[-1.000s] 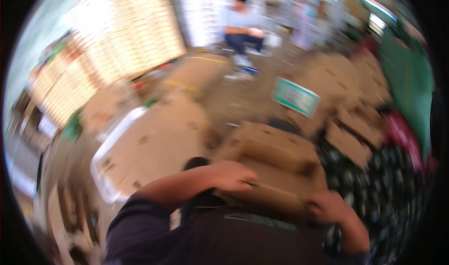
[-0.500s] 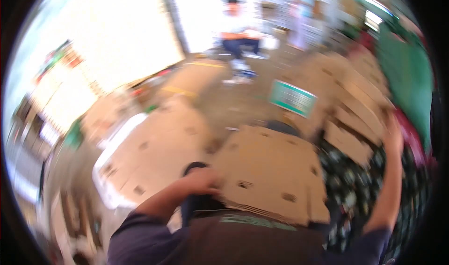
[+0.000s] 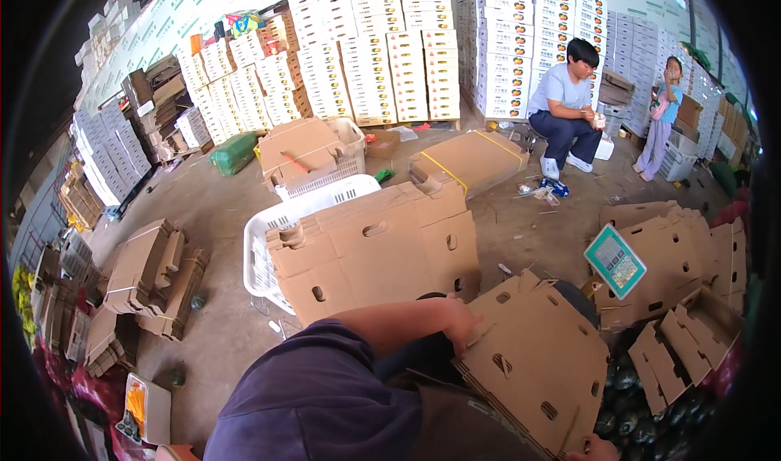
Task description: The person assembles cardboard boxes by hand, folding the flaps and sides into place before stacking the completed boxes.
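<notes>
A stack of flattened cardboard boxes (image 3: 533,339) with punched hand holes lies tilted in front of my body. My left hand (image 3: 462,324) is closed on the left edge of this stack, its thumb side over the top sheet. At the near right corner, my right hand (image 3: 598,448) rests against the stack's edge; its fingers are mostly hidden. Left of the stack, a large flattened cardboard sheet (image 3: 378,245) leans over a white plastic basket (image 3: 259,257).
Dark round produce (image 3: 626,404) lies at lower right below open cardboard trays (image 3: 679,343). A green-framed scale display (image 3: 616,261) stands beyond. One person (image 3: 561,111) sits ahead; another (image 3: 661,119) stands farther right. Stacked white cartons (image 3: 382,70) line the back. A strapped bundle (image 3: 472,160) lies on the floor.
The view has swung left and steadied. My right hand has come from the cardboard at far right to the stack's near corner. My left hand stays at the stack's left edge.
</notes>
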A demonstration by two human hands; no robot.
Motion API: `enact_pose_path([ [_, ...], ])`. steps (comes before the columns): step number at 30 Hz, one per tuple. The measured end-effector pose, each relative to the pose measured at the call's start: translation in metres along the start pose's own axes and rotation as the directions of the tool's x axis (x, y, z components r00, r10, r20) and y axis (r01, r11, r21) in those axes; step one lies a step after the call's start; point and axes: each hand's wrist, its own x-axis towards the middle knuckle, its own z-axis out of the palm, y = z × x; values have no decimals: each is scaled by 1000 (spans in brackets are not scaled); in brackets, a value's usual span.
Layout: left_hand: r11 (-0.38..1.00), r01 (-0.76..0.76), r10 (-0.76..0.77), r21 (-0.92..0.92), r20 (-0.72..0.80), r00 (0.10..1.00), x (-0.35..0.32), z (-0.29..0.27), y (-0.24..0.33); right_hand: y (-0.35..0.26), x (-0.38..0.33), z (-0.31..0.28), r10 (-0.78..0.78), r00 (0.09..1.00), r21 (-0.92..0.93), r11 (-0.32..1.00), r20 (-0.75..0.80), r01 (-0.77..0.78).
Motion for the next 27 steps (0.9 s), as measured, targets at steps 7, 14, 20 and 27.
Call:
enact_pose_path([
  [7, 973, -130, 125, -188, -40, 991, -6, -7, -11, 19, -4, 6, -31, 994, 3, 1000, -107, 31],
  [14, 950, -233, 191, -211, -201, 961, 6, 7, -24, 49, 11, 20, -193, 913, 25, 976, -360, 216],
  [20, 927, -334, 264, -169, -339, 903, 68, 29, -66, 90, 39, 53, -48, 769, 353, 869, -637, 346],
  [27, 772, -620, 224, -140, -853, 471, -11, -20, -74, 73, 18, 8, 184, 485, 495, 568, -855, 657],
])
